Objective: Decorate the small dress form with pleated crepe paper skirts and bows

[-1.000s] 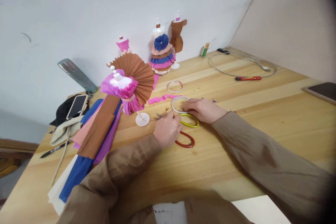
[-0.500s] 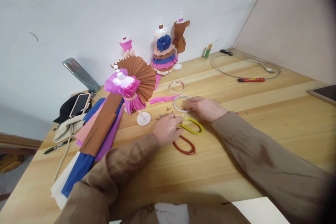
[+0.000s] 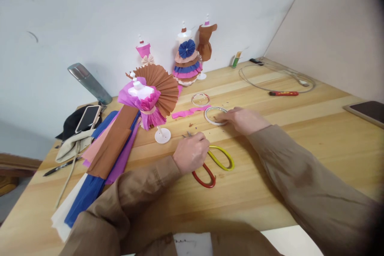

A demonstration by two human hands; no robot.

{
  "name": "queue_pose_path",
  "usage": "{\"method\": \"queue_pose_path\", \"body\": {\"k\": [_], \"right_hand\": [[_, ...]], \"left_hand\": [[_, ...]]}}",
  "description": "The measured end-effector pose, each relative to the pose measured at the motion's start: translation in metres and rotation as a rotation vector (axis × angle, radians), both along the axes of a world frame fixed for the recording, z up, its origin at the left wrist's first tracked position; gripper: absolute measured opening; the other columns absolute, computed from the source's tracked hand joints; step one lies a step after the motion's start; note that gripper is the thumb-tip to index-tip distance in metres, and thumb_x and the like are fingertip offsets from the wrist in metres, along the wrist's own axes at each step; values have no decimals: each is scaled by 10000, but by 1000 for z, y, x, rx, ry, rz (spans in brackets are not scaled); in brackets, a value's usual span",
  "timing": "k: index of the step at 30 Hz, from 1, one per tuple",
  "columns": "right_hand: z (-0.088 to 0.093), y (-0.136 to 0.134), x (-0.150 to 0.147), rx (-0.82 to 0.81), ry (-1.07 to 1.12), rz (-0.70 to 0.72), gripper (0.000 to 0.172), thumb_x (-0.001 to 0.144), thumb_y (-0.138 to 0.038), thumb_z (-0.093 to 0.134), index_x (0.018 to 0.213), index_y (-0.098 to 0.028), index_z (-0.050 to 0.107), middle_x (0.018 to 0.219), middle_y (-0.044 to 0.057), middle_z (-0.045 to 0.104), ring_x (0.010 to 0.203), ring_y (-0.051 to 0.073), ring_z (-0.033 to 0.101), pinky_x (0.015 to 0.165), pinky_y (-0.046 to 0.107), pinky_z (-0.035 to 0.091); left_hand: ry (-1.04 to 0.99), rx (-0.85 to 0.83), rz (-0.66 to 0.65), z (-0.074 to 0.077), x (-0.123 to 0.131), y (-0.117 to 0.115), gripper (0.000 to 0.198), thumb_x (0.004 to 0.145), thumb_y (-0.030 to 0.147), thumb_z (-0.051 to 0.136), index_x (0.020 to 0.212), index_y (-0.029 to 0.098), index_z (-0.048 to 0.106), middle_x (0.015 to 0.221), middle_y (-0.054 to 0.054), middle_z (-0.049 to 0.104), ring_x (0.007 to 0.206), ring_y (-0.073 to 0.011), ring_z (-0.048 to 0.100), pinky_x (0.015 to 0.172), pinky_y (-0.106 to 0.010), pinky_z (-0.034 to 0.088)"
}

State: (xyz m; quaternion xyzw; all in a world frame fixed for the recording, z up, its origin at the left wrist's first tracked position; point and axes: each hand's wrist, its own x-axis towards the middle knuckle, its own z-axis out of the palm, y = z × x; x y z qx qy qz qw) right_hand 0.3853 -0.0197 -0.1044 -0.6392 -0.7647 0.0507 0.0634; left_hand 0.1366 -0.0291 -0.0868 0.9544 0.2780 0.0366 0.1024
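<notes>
My left hand [image 3: 192, 153] is closed around the middle of a pair of scissors [image 3: 232, 161]. Their yellow and red handle loops point toward me, and the blade tips show just beyond my fingers. My right hand [image 3: 244, 120] pinches the right edge of a thin white ring [image 3: 207, 119], which looks like a narrow tape roll, at the table surface. Behind the ring lies a pink paper strip [image 3: 187, 113]. Left of my hands stands a small white dress form [image 3: 141, 92] in pink crepe paper, with a brown pleated paper fan [image 3: 163, 88] behind it.
Three more paper-dressed forms, one with a blue rosette [image 3: 187, 49], stand by the wall. Folded crepe paper [image 3: 109, 148], a phone [image 3: 88, 119] and a pen [image 3: 61, 167] lie left. A cable [image 3: 244, 80], red cutter [image 3: 283, 93] and glass-like ring [image 3: 200, 99] lie farther back.
The white ring has moved right and slightly nearer with my right hand. In my left hand the scissors have turned, with their handles swinging toward me.
</notes>
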Motion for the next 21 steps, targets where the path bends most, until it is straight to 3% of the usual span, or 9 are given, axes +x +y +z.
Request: {"method": "queue_pose_path", "body": {"k": [3,7,11,14,18,21], "right_hand": [[2,-2,-1,33,16,-17,517,755,36,478,1083,-253,754,1026,65,768,885,268,630,701,350,475],[4,-3,-3,216,54,-5,389,813,-68,479,1046,-216,754,1064,87,757,890,279,624,784,400,508],[14,-2,-19,308,339,73,363,873,-183,455,1117,-188,724,1109,105,741,975,273,662,886,434,525],[27,6,-48,252,649,125,353,885,-255,495,1164,-205,705,1188,98,718,1083,256,663,935,424,525],[46,32,-97,177,1014,182,330,797,-316,645,1096,-208,736,1161,97,729,1094,271,663,971,449,512],[61,55,-128,51,1299,298,303,720,-314,728,999,-199,753,1070,72,754,1028,267,683,965,467,514]], "left_hand": [[-88,58,-33,4,-5,-6,314,979,243,365,884,169,655,955,-67,677,790,-170,647,640,-280,466],[-348,110,-145,17,-27,-20,322,964,232,375,796,172,643,732,-52,649,642,-136,595,584,-259,436],[-706,141,-179,34,-63,-28,184,880,220,493,738,177,601,600,-38,605,534,-126,524,513,-255,398],[-872,97,-12,42,-90,-23,155,853,182,524,706,174,572,578,-12,552,507,-106,474,483,-234,356],[-1101,23,497,48,-110,-5,315,877,254,576,590,170,475,547,36,421,524,-87,390,504,-224,318],[-1184,-98,615,56,-113,10,165,841,330,653,811,175,604,771,6,587,681,-113,532,633,-225,435]]}}
